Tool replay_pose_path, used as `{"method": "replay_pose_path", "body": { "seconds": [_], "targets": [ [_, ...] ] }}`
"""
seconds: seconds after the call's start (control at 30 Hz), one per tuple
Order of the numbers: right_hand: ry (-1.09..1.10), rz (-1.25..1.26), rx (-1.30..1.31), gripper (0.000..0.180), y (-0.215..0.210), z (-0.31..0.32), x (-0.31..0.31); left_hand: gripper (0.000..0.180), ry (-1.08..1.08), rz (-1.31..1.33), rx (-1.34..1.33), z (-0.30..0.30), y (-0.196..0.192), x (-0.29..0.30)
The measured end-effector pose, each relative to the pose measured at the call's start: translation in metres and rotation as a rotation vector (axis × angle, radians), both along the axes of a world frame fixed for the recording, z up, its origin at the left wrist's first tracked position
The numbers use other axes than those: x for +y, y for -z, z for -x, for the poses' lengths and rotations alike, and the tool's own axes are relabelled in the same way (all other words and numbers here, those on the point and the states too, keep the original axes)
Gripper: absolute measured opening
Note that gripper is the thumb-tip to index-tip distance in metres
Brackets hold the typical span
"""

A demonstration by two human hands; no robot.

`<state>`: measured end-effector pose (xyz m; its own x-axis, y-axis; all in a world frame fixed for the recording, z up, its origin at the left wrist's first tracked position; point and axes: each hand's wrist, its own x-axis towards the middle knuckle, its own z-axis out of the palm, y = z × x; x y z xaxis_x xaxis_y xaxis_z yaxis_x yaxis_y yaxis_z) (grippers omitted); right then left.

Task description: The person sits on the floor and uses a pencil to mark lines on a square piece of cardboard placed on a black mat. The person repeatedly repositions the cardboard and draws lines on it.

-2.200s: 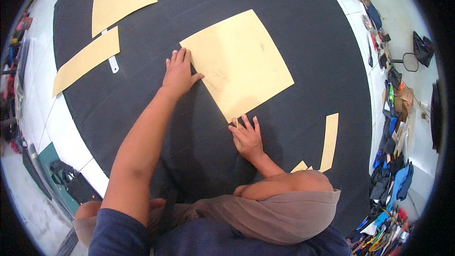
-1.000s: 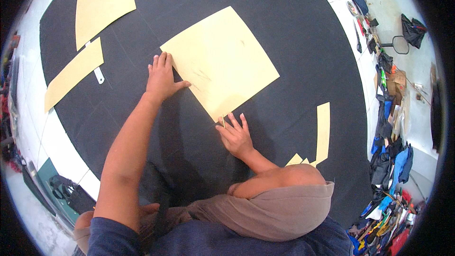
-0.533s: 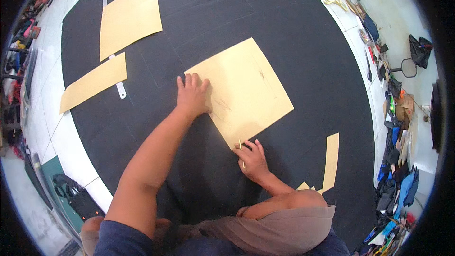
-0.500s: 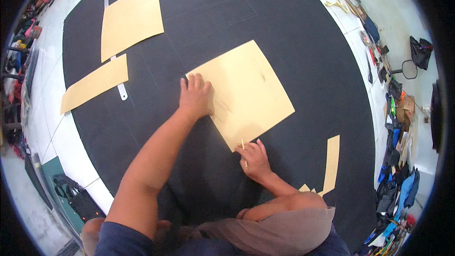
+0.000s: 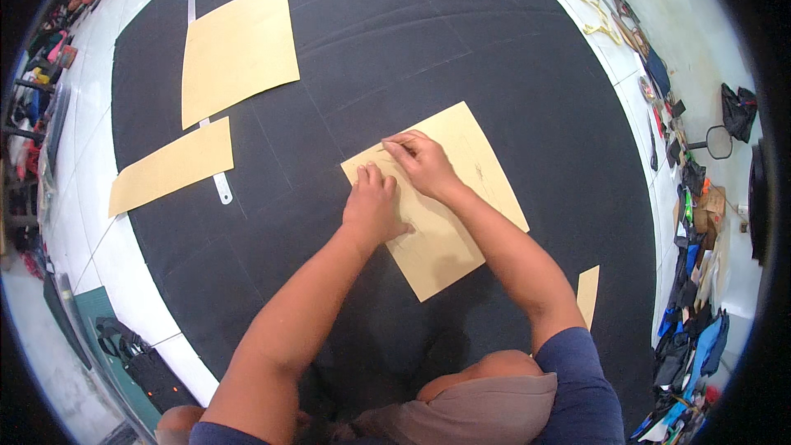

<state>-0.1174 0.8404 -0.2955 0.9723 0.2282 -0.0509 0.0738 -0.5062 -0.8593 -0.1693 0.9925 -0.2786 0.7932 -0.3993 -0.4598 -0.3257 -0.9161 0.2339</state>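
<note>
A tan card sheet (image 5: 494, 181), four-cornered with a few scribbled marks, lies on a large black cloth (image 5: 428, 58). My left hand (image 5: 375, 210) presses flat on its left part, fingers spread. At the sheet's far edge, a little right of the left fingertips, my right hand (image 5: 424, 165) is closed in a pinch. It grips a thin pencil, which is mostly hidden by the fingers now; the earlier picture shows it as a slim pale yellow stick.
Far left on the cloth lie a bigger tan sheet (image 5: 239, 53) and a tan strip (image 5: 173, 166), both over a long metal ruler (image 5: 223, 189). Another narrow strip (image 5: 587, 292) is at right. Faint pale lines mark the cloth. Assorted items (image 5: 692, 297) line the right wall.
My right hand has moved from the sheet's near corner up to its far edge, carrying the pencil. My left hand still presses the sheet. The whole view has shifted slightly.
</note>
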Motion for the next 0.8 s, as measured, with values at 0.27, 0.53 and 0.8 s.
{"method": "replay_pose_path", "body": {
  "seconds": [0.27, 0.53, 0.8],
  "targets": [
    [0.012, -0.033, 0.152, 0.032, 0.019, -0.019, 0.03, 0.117, -0.024, -0.039, -0.049, 0.003, 0.01, -0.003],
    [-0.005, 0.067, 0.166, 0.032, 0.009, -0.022, 0.032, 0.124, -0.082, 0.115, -0.13, 0.008, 0.025, -0.001],
    [-0.035, 0.081, 0.101, 0.032, 0.012, -0.02, 0.034, 0.128, -0.062, 0.042, -0.046, 0.004, 0.019, -0.004]
  ]
}}
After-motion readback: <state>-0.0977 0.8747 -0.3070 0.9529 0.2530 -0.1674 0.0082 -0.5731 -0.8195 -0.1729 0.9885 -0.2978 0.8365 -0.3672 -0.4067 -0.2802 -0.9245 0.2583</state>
